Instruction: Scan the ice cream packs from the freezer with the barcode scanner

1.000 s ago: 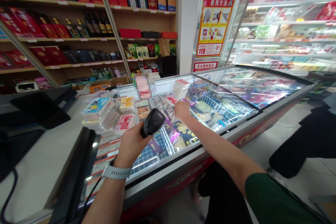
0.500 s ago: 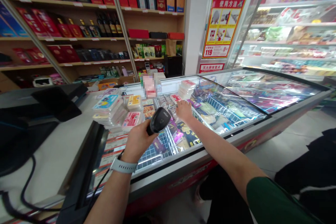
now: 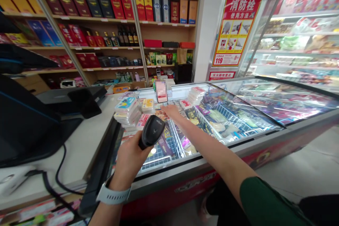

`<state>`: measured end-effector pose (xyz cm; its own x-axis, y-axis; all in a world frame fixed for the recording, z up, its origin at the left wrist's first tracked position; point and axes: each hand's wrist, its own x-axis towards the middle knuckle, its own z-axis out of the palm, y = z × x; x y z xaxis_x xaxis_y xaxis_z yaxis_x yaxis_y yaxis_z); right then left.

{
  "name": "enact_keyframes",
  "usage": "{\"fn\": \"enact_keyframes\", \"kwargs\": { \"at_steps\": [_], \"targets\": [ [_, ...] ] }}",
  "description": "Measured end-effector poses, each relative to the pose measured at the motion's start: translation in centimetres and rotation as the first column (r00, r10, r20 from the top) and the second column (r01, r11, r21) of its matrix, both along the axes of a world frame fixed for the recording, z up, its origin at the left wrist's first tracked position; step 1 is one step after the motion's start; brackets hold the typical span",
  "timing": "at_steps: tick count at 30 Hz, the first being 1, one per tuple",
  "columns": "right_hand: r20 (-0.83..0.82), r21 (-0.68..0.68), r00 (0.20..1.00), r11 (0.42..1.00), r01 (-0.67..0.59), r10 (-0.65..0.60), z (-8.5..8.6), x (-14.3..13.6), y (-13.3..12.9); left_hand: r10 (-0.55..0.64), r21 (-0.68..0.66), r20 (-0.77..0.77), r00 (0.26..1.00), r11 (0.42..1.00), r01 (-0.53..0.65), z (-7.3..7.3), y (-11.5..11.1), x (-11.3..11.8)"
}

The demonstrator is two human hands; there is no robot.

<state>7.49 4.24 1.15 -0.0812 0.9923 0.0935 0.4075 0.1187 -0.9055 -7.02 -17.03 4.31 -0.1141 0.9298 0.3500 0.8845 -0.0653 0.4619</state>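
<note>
My left hand (image 3: 131,155) is wrapped around the handle of a black barcode scanner (image 3: 153,130), held above the near left part of the chest freezer (image 3: 182,167). Across the glass top, my right hand (image 3: 170,111) reaches out with its fingers stretched forward, partly blurred; nothing shows in it. It is just in front of a pink phone-like item (image 3: 162,95) standing at the far edge, its upper part pixelated. Right of that hand lies a flat pack with a red label (image 3: 185,104). To its left are a yellow-labelled pack (image 3: 147,105) and a red-labelled pack (image 3: 143,120).
A stack of clear plastic packs (image 3: 128,113) stands at the freezer's left end, another stack (image 3: 196,96) farther right. Wire baskets (image 3: 173,139) hold bagged goods under the glass. A counter (image 3: 97,130) with dark devices and cables is at left. Shelves of boxes (image 3: 113,5) stand behind.
My right hand has moved left, away from the red-labelled pack beside the right stack, toward the pink item. The scanner stays in my left hand. The view has shifted left and up.
</note>
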Motion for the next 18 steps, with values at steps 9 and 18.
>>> {"fn": "enact_keyframes", "kwargs": {
  "at_steps": [9,18],
  "targets": [
    [-0.177,-0.211,0.984,0.977,-0.020,-0.018,1.2,-6.4,0.5,0.193,-0.043,0.061,0.979,0.981,-0.190,-0.7,-4.4,-3.8],
    [-0.282,-0.214,0.959,0.976,-0.031,-0.032,1.8,-4.4,-0.7,0.204,-0.056,0.072,0.976,0.978,-0.200,-0.4,-4.4,-3.9]
  ]
}}
